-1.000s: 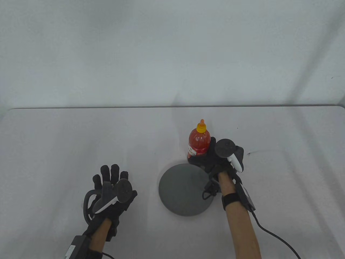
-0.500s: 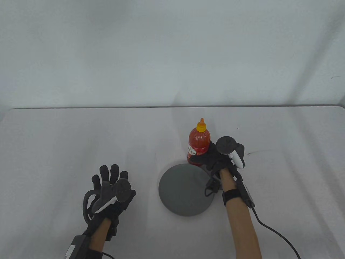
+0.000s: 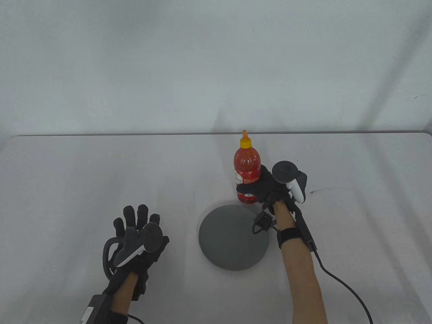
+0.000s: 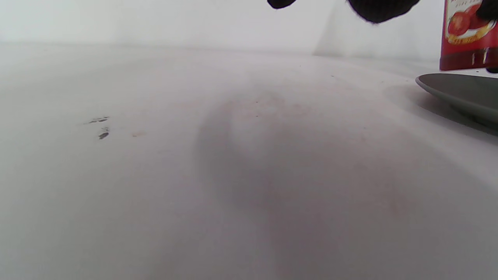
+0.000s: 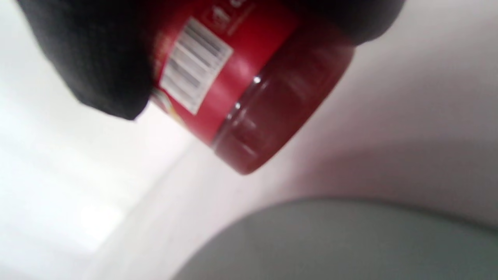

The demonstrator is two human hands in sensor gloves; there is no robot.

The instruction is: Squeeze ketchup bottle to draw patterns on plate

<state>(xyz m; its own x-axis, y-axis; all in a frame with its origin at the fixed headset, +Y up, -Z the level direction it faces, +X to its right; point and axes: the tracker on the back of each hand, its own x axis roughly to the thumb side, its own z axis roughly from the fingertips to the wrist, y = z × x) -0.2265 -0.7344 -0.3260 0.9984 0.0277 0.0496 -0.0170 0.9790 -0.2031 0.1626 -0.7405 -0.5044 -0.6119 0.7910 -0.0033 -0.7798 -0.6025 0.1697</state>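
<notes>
A red ketchup bottle (image 3: pixel 247 168) with a yellow-orange nozzle cap stands upright in my right hand (image 3: pixel 260 189), which grips it around the lower body and holds it lifted just behind the plate. The bottle's base shows clear of the table in the right wrist view (image 5: pixel 249 101). A round dark grey plate (image 3: pixel 233 237) lies flat on the table in front of the bottle, with nothing on it. My left hand (image 3: pixel 138 222) rests flat on the table to the left of the plate, fingers spread, holding nothing. The left wrist view shows the plate's rim (image 4: pixel 459 91) and the bottle's bottom (image 4: pixel 467 39).
The white table (image 3: pixel 84 175) ends at a far edge against a pale wall. A black cable (image 3: pixel 347 293) runs from my right wrist toward the bottom right. Small dark marks (image 4: pixel 100 127) dot the tabletop near my left hand.
My right hand has lifted the bottle off the table and raised it, the cap now higher in view. The left hand and the plate have stayed put.
</notes>
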